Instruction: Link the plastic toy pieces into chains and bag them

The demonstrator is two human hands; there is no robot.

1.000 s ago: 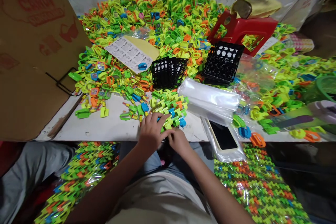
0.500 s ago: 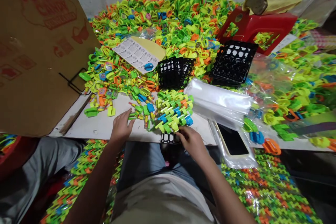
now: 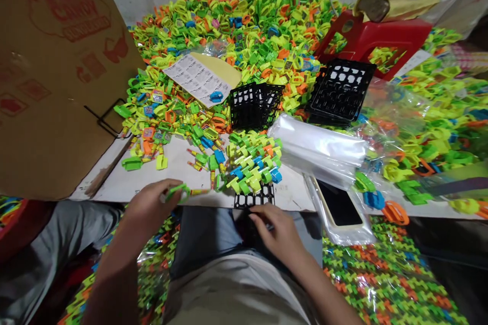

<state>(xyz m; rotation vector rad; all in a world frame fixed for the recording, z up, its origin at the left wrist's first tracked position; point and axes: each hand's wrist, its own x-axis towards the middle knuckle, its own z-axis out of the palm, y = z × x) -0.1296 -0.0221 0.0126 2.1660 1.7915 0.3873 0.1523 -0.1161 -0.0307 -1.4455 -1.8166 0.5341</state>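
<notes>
My left hand (image 3: 162, 200) is closed on a green toy piece (image 3: 177, 190) with a red-and-yellow stick, over the table's front edge. My right hand (image 3: 269, 221) has its fingers on the near edge of a black grid tray (image 3: 253, 198); whether they grip it is hard to tell. Rows of green, yellow, blue and orange toy pieces (image 3: 253, 162) cover the far part of this tray, while its near cells show bare. Loose pieces with sticks (image 3: 206, 155) lie left of it.
A big pile of plastic pieces (image 3: 229, 25) spans the back. Two stacks of black trays (image 3: 341, 89), clear bags (image 3: 320, 144), a phone (image 3: 339, 200), a label sheet (image 3: 198, 78) and a red stool (image 3: 400, 35) surround the work area. A carton (image 3: 57, 86) stands left.
My left hand has moved left and toward me, now with a green piece in it. My right hand has shifted nearer my body, and more of the tray's bare grid shows.
</notes>
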